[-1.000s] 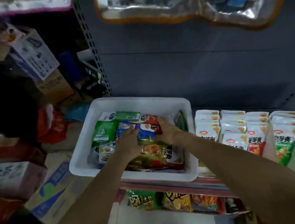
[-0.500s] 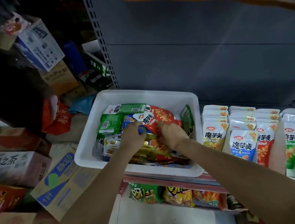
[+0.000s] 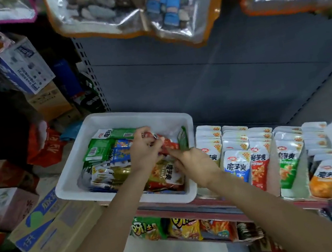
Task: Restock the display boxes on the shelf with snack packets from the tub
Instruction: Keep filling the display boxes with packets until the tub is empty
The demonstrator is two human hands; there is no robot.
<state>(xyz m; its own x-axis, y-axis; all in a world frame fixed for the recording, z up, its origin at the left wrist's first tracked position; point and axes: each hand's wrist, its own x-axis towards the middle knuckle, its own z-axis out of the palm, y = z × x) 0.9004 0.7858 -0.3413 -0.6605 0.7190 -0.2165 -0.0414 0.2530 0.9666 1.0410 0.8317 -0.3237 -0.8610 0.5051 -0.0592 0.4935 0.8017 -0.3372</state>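
Shelf (image 3: 228,200): display boxes (image 3: 253,155) right of the tub already stand in fairly full rows of upright packets, though how much room is left cannot be judged. White tub (image 3: 74,174), at the shelf's left end, holds a mixed heap of snack packets (image 3: 108,157), so most sorting appears undone. Left hand (image 3: 144,149) pinches a red packet (image 3: 169,146) over the heap; right hand (image 3: 195,163) grips the same packet's near end.

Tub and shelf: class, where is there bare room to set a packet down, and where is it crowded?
Bare: the tub's far right corner, between its back wall and the red packet, and the shelf strip behind the display boxes. Crowded: the rest of the tub, where both hands work, and the boxes.
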